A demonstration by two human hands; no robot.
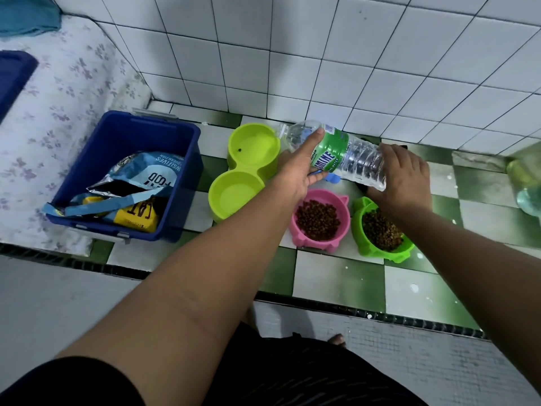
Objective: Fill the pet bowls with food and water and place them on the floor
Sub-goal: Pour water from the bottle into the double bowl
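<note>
A clear water bottle (357, 159) with a green label lies tipped sideways, its open mouth over the far cup of the lime double bowl (234, 174). My left hand (298, 171) holds the bottle near its neck, and my right hand (405, 174) grips its base. Both cups of the double bowl hold water; the far one has a dark speck in it. A pink bowl (345, 227) and a green bowl (358, 230) full of brown kibble stand in front of the bottle. The blue bottle cap (332, 179) lies on the counter under the bottle.
A blue bin (181, 183) with opened cat food bags (137, 183) stands at the left on the green-and-white checkered counter (336, 276). A white tiled wall rises behind. A floral cloth covers the surface on the left. Another bottle (527, 186) shows at the right edge.
</note>
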